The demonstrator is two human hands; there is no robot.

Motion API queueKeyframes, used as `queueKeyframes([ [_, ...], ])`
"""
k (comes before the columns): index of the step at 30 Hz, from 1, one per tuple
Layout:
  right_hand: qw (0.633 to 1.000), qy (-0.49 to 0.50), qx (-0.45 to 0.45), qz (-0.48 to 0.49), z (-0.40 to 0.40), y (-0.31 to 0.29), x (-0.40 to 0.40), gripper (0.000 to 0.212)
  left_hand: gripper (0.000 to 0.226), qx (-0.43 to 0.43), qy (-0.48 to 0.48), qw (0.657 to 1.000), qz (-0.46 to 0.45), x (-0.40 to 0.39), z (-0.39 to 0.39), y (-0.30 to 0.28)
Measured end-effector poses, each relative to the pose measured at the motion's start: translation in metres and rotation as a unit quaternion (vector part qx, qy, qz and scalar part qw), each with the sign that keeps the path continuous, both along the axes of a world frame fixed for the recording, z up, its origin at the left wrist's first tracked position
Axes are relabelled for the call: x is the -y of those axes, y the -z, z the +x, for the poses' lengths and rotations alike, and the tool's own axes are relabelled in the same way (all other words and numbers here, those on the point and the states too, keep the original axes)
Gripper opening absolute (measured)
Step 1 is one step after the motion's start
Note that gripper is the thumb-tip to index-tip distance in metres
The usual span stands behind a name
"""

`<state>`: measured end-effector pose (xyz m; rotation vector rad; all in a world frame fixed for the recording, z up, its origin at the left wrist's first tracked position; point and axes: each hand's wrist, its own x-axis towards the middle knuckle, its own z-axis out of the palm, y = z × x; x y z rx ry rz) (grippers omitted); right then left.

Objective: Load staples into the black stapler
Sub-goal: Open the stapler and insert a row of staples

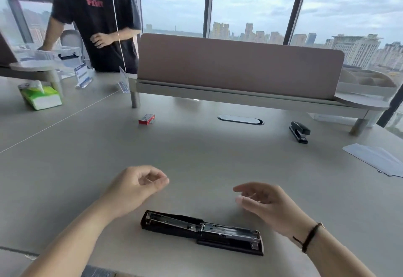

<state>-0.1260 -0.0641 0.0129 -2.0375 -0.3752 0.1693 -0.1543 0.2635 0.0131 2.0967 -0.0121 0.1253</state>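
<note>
A black stapler (201, 232) lies flat on the grey table near me, swung fully open so its metal staple channel faces up. My left hand (136, 186) hovers above and left of it, fingers loosely curled with thumb and fingertips close together, nothing visible in them. My right hand (265, 202) hovers to the right of the stapler, fingers apart and empty, a dark cord bracelet on the wrist. A small red staple box (146, 119) sits farther back on the table, well beyond both hands.
A second black stapler (299, 132), closed, rests at the back right. White paper sheets (375, 159) lie at the right edge. A pink desk divider (237, 65) on a raised shelf spans the back. A green tissue pack (41, 97) and a standing person (96, 21) are at the far left.
</note>
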Motion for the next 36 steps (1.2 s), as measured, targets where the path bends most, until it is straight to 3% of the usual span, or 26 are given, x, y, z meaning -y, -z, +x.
queueKeyframes([
  [2, 1.000, 0.005, -0.008, -0.021, 0.025, -0.001, -0.025, 0.014, 0.008, 0.019, -0.061, 0.998, -0.001, -0.006, 0.031, 0.002],
  [3, 0.999, 0.003, -0.011, -0.031, 0.038, -0.003, -0.039, 0.016, 0.003, 0.031, -0.091, 0.995, 0.001, -0.009, 0.046, 0.003],
  [9, 0.998, 0.004, -0.035, -0.053, 0.121, -0.007, -0.133, 0.030, 0.009, 0.061, -0.209, 0.976, 0.020, -0.031, 0.118, -0.005],
  [19, 0.996, 0.015, 0.019, -0.083, 0.262, 0.002, -0.275, 0.047, 0.022, 0.083, -0.324, 0.942, 0.026, -0.088, 0.205, 0.019],
  [23, 0.992, 0.020, 0.039, -0.116, 0.303, 0.021, -0.307, 0.056, 0.029, 0.098, -0.320, 0.942, 0.033, -0.094, 0.215, 0.031],
  [27, 0.969, 0.047, 0.115, -0.211, 0.318, 0.033, -0.323, 0.065, 0.030, 0.094, -0.315, 0.944, 0.042, -0.094, 0.217, 0.035],
  [36, 0.977, 0.048, 0.114, -0.176, 0.315, 0.028, -0.320, 0.040, 0.032, 0.088, -0.312, 0.944, 0.065, -0.091, 0.216, 0.034],
])
